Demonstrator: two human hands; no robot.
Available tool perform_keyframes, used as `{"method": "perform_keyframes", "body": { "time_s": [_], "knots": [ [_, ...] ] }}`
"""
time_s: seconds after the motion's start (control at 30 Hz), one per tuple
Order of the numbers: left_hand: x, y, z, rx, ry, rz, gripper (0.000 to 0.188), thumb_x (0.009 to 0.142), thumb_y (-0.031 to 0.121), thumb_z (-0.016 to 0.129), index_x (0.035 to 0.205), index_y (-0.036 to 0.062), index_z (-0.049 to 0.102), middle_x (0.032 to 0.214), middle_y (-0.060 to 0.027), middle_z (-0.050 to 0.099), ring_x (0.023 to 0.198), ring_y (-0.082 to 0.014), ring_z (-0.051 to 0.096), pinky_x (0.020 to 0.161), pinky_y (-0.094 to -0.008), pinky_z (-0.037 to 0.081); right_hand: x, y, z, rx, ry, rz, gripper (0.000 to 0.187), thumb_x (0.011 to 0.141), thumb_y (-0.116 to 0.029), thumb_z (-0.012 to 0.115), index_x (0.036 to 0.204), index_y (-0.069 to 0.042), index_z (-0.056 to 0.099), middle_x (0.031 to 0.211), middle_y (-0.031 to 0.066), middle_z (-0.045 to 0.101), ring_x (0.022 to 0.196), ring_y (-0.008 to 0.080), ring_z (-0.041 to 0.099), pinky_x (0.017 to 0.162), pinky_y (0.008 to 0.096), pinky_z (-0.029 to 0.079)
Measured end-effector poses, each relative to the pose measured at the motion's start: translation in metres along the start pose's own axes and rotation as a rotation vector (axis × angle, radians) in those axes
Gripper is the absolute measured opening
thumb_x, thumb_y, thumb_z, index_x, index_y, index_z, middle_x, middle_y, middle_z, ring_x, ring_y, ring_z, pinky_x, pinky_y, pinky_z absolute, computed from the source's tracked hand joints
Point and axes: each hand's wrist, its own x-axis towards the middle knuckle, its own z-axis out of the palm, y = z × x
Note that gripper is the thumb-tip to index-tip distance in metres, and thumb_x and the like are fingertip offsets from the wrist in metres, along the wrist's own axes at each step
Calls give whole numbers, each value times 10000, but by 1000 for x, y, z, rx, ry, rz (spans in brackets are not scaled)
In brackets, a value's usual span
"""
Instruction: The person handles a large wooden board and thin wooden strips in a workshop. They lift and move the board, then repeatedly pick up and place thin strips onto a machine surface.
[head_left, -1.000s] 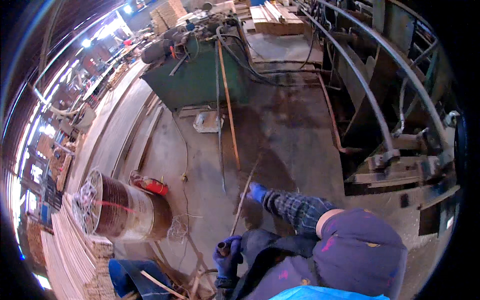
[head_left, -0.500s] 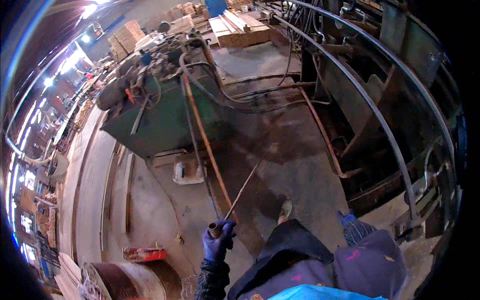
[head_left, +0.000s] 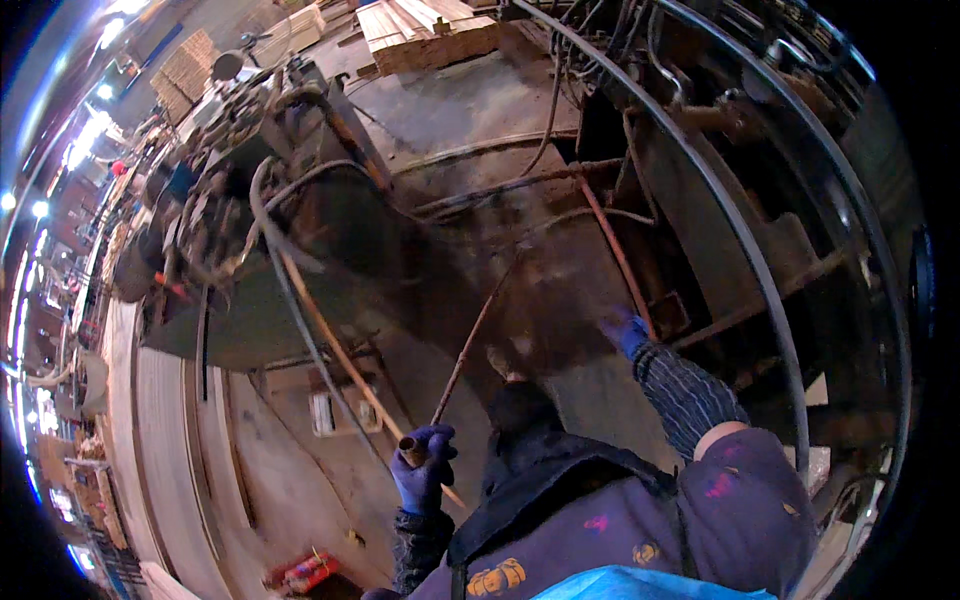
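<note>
My left hand (head_left: 425, 468), in a blue-purple glove, is closed around a long thin rod (head_left: 468, 350). The rod's round, hollow-looking end (head_left: 411, 452) sticks up out of the fist, and its slim shaft slants away over the floor. The far tip fades into the dark ground. My right arm is stretched forward, and the blue-gloved right hand (head_left: 626, 331) is beside a reddish-brown pipe (head_left: 613, 255). Motion smears its fingers; whether it touches the pipe I cannot tell.
A green machine tank (head_left: 270, 320) with hoses stands to the left, an orange-brown pole (head_left: 340, 352) leaning by it. Curved metal rails (head_left: 735, 215) and dark machinery line the right. Stacked boards (head_left: 430, 38) lie ahead; a red object (head_left: 305, 573) is on the floor at lower left.
My right hand has moved forward and left from beside my body to the reddish-brown pipe. The left hand keeps its hold on the rod. My view has shifted forward.
</note>
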Motion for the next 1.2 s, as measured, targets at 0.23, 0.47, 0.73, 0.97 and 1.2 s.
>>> {"method": "perform_keyframes", "body": {
  "time_s": [0.23, 0.47, 0.73, 0.97, 1.2],
  "knots": [
    [226, 65, 59, -57, 5, -47, 154, 887, 158, 708, 1001, 55, 699, 740, -51, 649, 497, -113, 546, 450, -248, 423, 164, -77, -2, -551, -236, -243, 676, 932, -458, 582, 1433, -29, 436, 1424, 183, 496, 1295, 344, 490, 1109, 433, 383],
    [423, 162, 90, -48, -32, -12, 123, 889, 130, 697, 983, 51, 700, 736, -38, 639, 497, -96, 535, 434, -254, 416, 288, -107, -69, -394, -108, 91, 379, 945, -336, 590, 1239, -98, 613, 1200, 149, 634, 1044, 292, 628, 880, 417, 536],
    [650, 211, 186, -48, -58, 178, 156, 897, 143, 702, 1004, 32, 680, 741, -36, 639, 490, -89, 522, 434, -242, 410, 427, -114, -112, -692, -203, 154, 236, 936, -243, 621, 1087, -75, 689, 919, 146, 680, 863, 320, 659, 761, 429, 535],
    [849, 284, 253, -34, -40, 189, 127, 902, 131, 692, 973, 26, 682, 752, -25, 636, 506, -90, 532, 476, -240, 429, 655, -268, -118, -614, -214, 92, 230, 953, -189, 613, 1123, -43, 667, 987, 130, 684, 888, 272, 671, 784, 403, 544],
    [989, 348, 275, -49, -5, 106, 100, 892, 90, 686, 963, 19, 680, 738, -26, 646, 512, -76, 543, 429, -220, 414, 916, -489, -55, 330, -71, -255, 395, 900, -354, 690, 1090, -11, 644, 998, 140, 670, 930, 275, 644, 822, 394, 518]
  ]
}}
